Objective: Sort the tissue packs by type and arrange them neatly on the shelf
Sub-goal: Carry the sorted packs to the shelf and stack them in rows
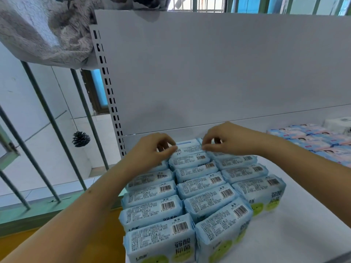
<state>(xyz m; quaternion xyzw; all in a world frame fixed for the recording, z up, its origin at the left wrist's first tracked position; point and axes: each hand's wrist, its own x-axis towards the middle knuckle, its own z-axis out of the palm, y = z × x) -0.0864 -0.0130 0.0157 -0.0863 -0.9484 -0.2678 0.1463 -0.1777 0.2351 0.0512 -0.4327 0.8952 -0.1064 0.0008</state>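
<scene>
So you're standing at the white shelf (284,215) with both arms stretched out over the block of light-blue tissue packs (190,196), which are sitting in three tight rows at the shelf's left end, barcodes facing up. Your left hand (152,150) is pinching the left edge of the rearmost pack (188,148) in the middle row, fingers curled in, and your right hand (226,139) is doing the same on its right edge. That pack is lying right up near the shelf's back panel (209,73). Further right along the shelf, well apart from your block, a different batch of blue-and-pink packs (313,139) is lying flat, and a pinecone (81,139) is hanging off past the left end.
</scene>
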